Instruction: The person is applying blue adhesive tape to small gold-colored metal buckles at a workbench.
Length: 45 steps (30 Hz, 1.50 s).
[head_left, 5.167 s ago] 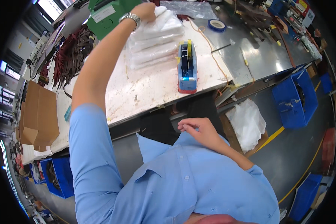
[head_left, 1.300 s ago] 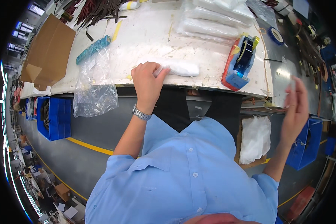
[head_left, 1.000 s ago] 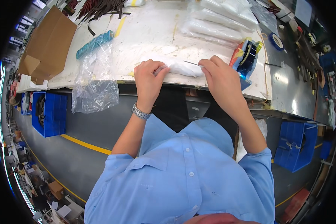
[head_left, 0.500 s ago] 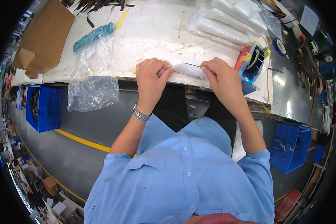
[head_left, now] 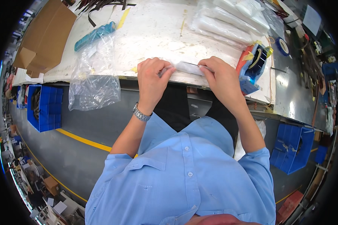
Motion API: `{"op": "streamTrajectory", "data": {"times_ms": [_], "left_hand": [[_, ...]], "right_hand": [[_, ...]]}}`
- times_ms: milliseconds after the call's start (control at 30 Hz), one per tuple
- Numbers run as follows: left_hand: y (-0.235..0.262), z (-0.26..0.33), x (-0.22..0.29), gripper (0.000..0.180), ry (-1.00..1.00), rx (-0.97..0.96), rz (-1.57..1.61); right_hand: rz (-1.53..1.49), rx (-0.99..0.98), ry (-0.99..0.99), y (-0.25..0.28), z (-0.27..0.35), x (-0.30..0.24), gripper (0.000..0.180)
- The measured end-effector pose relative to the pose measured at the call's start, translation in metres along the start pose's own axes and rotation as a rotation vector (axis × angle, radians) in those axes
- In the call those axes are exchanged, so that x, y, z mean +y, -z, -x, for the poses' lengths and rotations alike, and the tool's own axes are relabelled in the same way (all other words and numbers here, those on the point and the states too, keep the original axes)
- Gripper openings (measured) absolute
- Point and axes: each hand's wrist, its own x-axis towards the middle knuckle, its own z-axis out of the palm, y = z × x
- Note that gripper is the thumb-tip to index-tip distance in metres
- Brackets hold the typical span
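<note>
a workshop: scuffed workbench, blue bins, yellow floor lines

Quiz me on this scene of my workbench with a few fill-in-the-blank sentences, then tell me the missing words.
1. The silver watch is worn on the ____ wrist.
2. Between the left hand and the right hand lies a bundle coloured ____.
3. The tape dispenser stands to the ____ of both hands.
4. The brown box at the table's far left is made of ____.

Missing words: left; white; right; cardboard.
</note>
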Motion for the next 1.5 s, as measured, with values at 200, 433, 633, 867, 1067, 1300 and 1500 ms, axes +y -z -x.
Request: {"op": "streamTrajectory", "data": {"times_ms": [200, 433, 633, 867, 1067, 1300, 1500], "left_hand": [[0.002, 0.0, 0.001, 0.015, -0.003, -0.009, -0.015], [0.002, 0.0, 0.001, 0.015, -0.003, -0.011, 0.001], [0.002, 0.001, 0.0, 0.015, -0.018, 0.0, 0.001], [0.002, 0.001, 0.0, 0.015, -0.003, -0.006, 0.009], [0.001, 0.002, -0.001, 0.015, -0.012, -0.005, 0.009], [0.001, 0.003, -0.004, 0.014, -0.039, -0.013, -0.011], [0.002, 0.003, -0.003, 0.018, -0.012, 0.064, 0.053]], "right_hand": [[-0.041, 0.062, -0.08, 0.004, 0.006, 0.01, 0.015], [-0.043, -0.031, -0.062, -0.002, 0.0, 0.001, 0.015], [-0.053, 0.003, -0.078, -0.001, 0.004, 0.002, 0.016], [-0.088, -0.041, -0.033, -0.008, -0.007, 0.0, 0.016], [-0.252, -0.042, -0.005, -0.014, -0.009, 0.011, 0.015], [-0.162, -0.022, 0.006, -0.024, -0.017, 0.002, 0.013], [-0.092, -0.008, 0.048, -0.031, -0.022, -0.001, 0.014]]}}
